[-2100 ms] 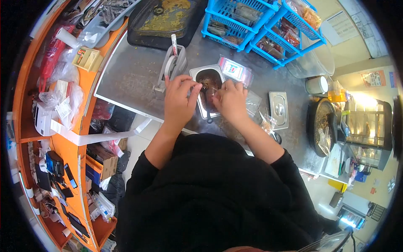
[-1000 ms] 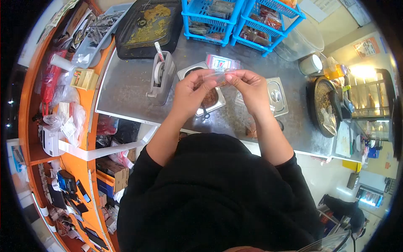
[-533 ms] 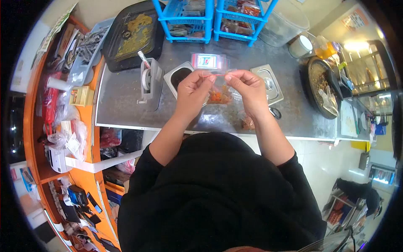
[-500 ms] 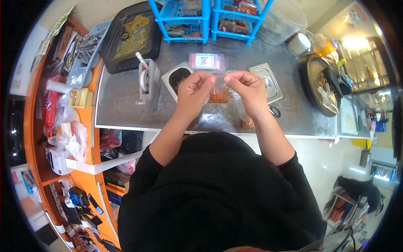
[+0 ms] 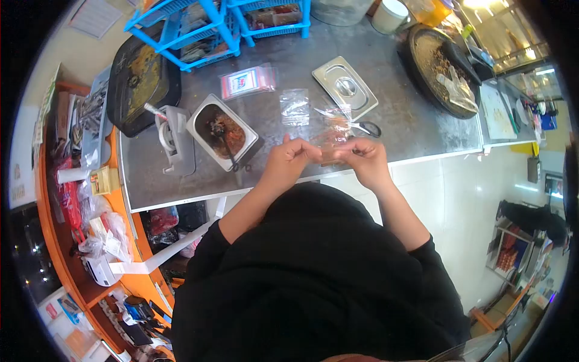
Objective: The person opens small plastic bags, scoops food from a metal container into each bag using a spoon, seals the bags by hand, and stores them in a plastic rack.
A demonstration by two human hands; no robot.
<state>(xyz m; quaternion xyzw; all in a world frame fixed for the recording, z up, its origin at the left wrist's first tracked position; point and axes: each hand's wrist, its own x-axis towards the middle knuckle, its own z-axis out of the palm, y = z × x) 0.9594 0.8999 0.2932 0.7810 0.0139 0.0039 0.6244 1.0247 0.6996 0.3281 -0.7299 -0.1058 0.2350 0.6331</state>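
A small clear bag [image 5: 330,154] with reddish-brown contents hangs between my hands near the table's front edge. My left hand [image 5: 289,160] pinches its left side, and my right hand [image 5: 368,160] pinches the other side. Just beyond them lie another clear packet [image 5: 338,123] with orange contents and black-handled scissors [image 5: 367,128]. To the left, a steel container [image 5: 223,133] holds a dark reddish mixture and a dark-handled utensil. A flat clear bag [image 5: 294,107] rests past my hands.
Labelled bags [image 5: 244,82] and a steel lid [image 5: 345,87] lie farther back. A tape dispenser [image 5: 176,142] and black tray [image 5: 142,84] stand left, blue racks [image 5: 202,36] behind, a round black pan [image 5: 440,69] right. Another person in black [image 5: 531,220] is at the far right.
My view has turned right. My hands have drawn the bag nearer the table's front edge, away from the steel container. Both still pinch it, and the scissors and flat bag now show more fully.
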